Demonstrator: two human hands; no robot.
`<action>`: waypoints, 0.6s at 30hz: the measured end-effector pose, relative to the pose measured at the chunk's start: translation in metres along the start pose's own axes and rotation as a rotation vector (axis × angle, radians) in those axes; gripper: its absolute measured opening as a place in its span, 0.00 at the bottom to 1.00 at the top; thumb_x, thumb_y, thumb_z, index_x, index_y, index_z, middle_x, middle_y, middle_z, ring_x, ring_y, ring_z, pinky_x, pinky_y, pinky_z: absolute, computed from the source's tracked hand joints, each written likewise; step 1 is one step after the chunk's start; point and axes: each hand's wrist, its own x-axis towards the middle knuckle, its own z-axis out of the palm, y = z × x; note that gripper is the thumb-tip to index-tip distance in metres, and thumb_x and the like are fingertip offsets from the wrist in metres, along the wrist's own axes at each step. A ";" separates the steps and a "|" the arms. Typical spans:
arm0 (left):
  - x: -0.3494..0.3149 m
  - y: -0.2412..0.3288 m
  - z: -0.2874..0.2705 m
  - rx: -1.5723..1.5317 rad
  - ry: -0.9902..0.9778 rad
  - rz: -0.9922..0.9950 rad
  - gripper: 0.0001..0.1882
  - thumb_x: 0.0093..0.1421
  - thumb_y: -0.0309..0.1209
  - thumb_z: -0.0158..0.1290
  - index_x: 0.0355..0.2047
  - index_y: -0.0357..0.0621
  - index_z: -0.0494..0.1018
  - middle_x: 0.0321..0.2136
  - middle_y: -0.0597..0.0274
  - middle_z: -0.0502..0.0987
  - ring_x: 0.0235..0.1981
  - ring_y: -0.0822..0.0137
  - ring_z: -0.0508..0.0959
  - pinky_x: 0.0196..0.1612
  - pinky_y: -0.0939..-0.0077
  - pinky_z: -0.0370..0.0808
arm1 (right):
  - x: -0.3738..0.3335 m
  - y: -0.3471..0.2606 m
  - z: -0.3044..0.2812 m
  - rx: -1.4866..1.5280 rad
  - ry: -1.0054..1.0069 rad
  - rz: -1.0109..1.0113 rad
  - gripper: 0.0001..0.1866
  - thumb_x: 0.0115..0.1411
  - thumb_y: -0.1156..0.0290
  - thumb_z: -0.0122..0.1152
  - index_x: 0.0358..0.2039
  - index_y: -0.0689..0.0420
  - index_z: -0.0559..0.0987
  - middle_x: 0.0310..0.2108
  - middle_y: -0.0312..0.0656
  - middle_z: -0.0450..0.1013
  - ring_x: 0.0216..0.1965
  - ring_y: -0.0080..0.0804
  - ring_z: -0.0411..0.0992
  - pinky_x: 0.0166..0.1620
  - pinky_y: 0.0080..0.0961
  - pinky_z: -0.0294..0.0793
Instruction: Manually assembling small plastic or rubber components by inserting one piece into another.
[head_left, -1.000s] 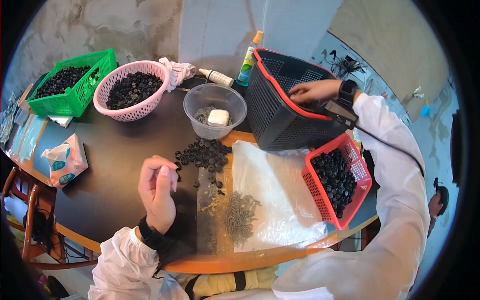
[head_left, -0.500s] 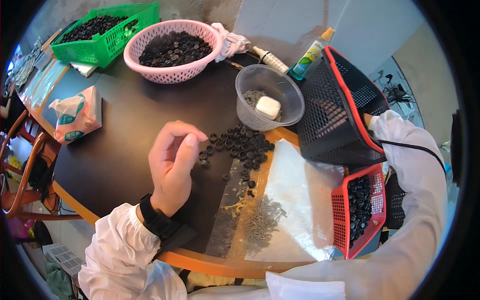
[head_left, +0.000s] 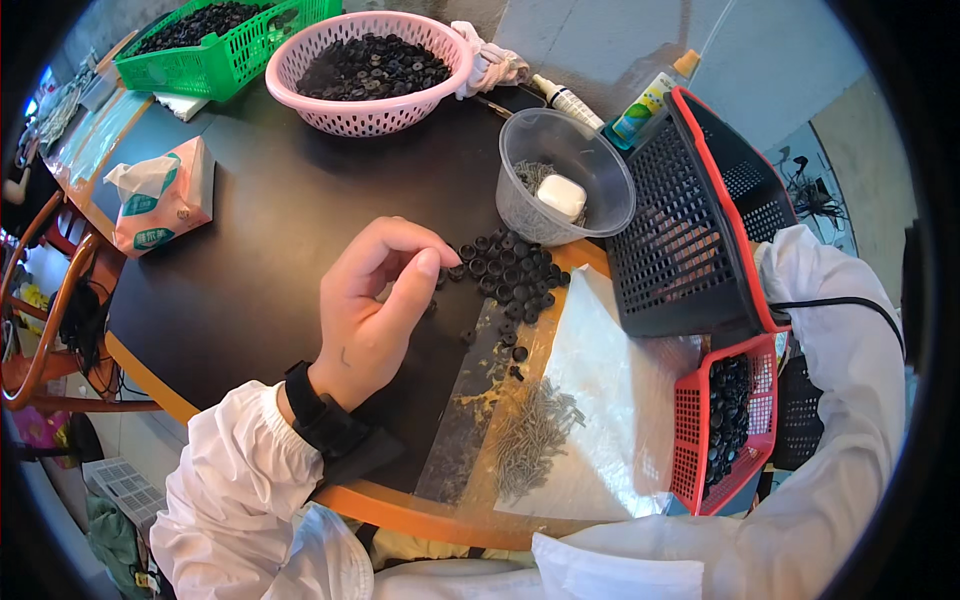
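Note:
My left hand (head_left: 375,300) is over the dark tabletop, thumb and forefinger curled into a pinch at the left edge of a pile of small black round caps (head_left: 515,270). Whatever lies between the fingertips is hidden. My right hand (head_left: 695,250) is inside a tall black mesh basket (head_left: 650,270) with a red rim; skin shows only through the holes, and the fingers cannot be made out. Below the caps, a heap of thin grey metal pins or screws (head_left: 535,440) lies partly on a clear plastic sheet (head_left: 610,430).
A clear tub (head_left: 515,205) holds grey pins and a white rounded case (head_left: 562,197). Beneath the black basket, a red basket (head_left: 688,440) contains black parts. Farther back are a pink colander (head_left: 370,115), a green crate (head_left: 180,70), bottles (head_left: 645,110) and a tissue box (head_left: 170,200).
The view has shifted, so the table appears farther up and right. My left hand has come closer to the caps. More of my right hand shows through the basket mesh.

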 end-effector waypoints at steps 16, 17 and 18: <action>0.004 0.007 0.002 0.160 -0.207 -0.001 0.04 0.60 0.24 0.51 0.33 0.38 0.75 0.26 0.65 0.73 0.24 0.77 0.68 0.31 0.83 0.66 | 0.019 -0.012 -0.062 -0.217 0.010 -0.015 0.27 0.57 0.57 0.59 0.55 0.54 0.69 0.50 0.54 0.71 0.45 0.50 0.74 0.45 0.39 0.73; 0.004 0.007 0.002 0.159 -0.208 0.001 0.04 0.60 0.24 0.51 0.33 0.38 0.75 0.26 0.65 0.73 0.24 0.77 0.68 0.31 0.83 0.66 | 0.017 -0.010 -0.063 -0.225 0.012 -0.011 0.27 0.57 0.57 0.59 0.54 0.54 0.69 0.50 0.54 0.72 0.45 0.50 0.74 0.45 0.39 0.73; 0.006 0.005 0.001 0.187 -0.217 0.032 0.03 0.61 0.24 0.52 0.33 0.38 0.75 0.26 0.66 0.73 0.24 0.79 0.70 0.28 0.84 0.67 | 0.013 -0.008 -0.063 -0.233 0.014 -0.005 0.26 0.57 0.58 0.59 0.54 0.54 0.69 0.50 0.54 0.72 0.45 0.50 0.74 0.45 0.39 0.74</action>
